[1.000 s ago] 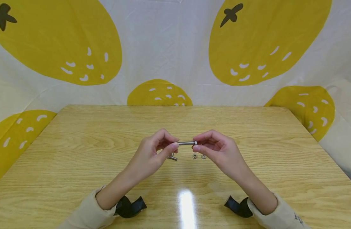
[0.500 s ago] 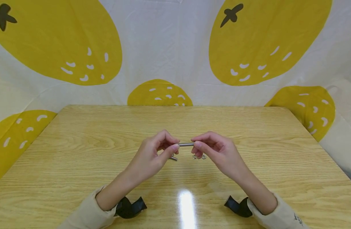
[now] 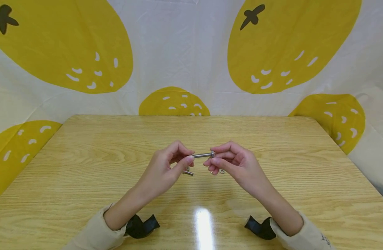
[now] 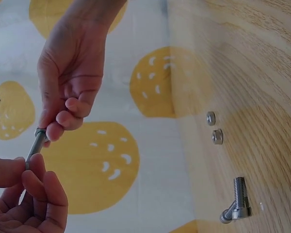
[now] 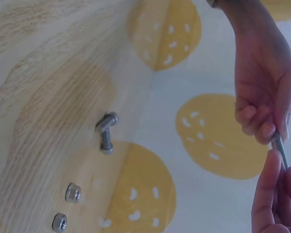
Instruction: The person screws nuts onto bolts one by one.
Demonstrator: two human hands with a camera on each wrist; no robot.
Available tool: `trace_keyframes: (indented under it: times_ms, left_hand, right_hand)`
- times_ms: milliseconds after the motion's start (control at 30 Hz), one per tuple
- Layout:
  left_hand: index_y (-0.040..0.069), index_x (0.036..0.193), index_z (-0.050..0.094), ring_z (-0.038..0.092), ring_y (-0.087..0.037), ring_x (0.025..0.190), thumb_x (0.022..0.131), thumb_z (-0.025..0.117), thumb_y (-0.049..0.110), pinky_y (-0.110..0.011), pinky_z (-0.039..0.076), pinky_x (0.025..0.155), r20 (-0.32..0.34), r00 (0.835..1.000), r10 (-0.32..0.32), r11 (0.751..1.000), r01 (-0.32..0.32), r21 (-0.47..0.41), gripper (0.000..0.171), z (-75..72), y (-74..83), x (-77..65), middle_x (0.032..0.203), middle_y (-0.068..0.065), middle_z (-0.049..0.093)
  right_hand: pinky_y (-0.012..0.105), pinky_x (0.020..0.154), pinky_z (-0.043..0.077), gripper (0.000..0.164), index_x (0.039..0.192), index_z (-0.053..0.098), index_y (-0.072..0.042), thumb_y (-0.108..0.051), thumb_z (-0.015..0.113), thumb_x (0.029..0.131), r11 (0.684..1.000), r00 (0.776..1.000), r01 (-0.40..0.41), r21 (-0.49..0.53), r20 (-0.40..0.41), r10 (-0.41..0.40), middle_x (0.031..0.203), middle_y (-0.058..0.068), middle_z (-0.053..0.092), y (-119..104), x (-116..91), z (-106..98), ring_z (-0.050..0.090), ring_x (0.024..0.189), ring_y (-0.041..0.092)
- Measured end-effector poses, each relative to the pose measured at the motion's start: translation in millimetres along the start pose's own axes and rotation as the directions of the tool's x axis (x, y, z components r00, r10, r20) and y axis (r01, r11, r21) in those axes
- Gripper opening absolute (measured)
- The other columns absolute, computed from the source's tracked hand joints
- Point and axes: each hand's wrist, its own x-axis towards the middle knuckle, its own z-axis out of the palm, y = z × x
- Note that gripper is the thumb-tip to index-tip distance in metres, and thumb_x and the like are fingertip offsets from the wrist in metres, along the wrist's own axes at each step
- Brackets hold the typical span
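A long metal bolt (image 3: 202, 155) lies nearly level in the air above the table, spanning both hands. My left hand (image 3: 166, 165) pinches its left part between thumb and fingers, which hide that end. At the bolt's right end sits a small metal nut (image 3: 212, 153), between thumb and index finger of my right hand (image 3: 236, 159). The left wrist view also shows the nut (image 4: 40, 131) against the right fingertips. Two more bolts (image 4: 240, 196) lie crossed on the table, and two loose nuts (image 4: 217, 137) lie near them.
The wood-grained table (image 3: 101, 149) reaches back to a white cloth (image 3: 179, 45) with yellow fruit prints. A bright reflection lies on the tabletop near me. Black straps (image 3: 143, 225) are on both wrists, beside the beige sleeves.
My right fingers closed over the nut half a second ago, hiding it; now they have parted and it shows again. The bolt's right end has risen slightly. My left hand stays almost still.
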Motion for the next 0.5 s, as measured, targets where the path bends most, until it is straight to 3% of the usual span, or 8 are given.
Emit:
trace_keyframes:
  times_ms: [133,300,500]
  left_hand:
    - [-0.001,0.096,0.057,0.062,-0.011,0.072,0.090,0.059,0.002,-0.029,0.056,0.070,0.002,1.000,0.012,1.000,-0.012,-0.006,0.007,0.2,0.1,0.3,0.085,-0.009,0.066]
    - [-0.001,0.095,0.057,0.062,-0.009,0.070,0.089,0.059,0.003,-0.028,0.055,0.069,0.016,0.999,0.044,0.999,-0.044,0.003,0.007,0.9,1.2,-0.3,0.086,-0.009,0.065]
    - [0.000,0.094,0.057,0.063,-0.009,0.072,0.089,0.059,0.004,-0.027,0.055,0.068,0.021,0.998,0.054,0.998,-0.054,0.014,0.006,1.3,-0.3,-0.9,0.088,-0.009,0.066]
  right_hand:
    - [0.035,0.068,0.056,0.022,0.108,0.053,0.008,-0.006,0.057,0.092,1.000,1.000,-0.002,-0.031,0.007,0.002,0.089,0.004,0.072,0.0,-0.3,-1.6,0.069,0.078,0.018]
    - [0.034,0.064,0.055,0.015,0.096,0.056,0.003,-0.011,0.050,0.096,0.987,0.999,0.030,-0.158,0.041,-0.024,0.080,0.011,0.070,1.7,0.2,-1.8,0.066,0.070,0.018]
    - [0.031,0.066,0.054,0.032,0.081,0.058,-0.006,-0.021,0.039,0.102,0.950,0.999,-0.008,-0.313,0.035,0.020,0.069,0.003,0.064,2.0,1.7,1.4,0.062,0.067,0.015]
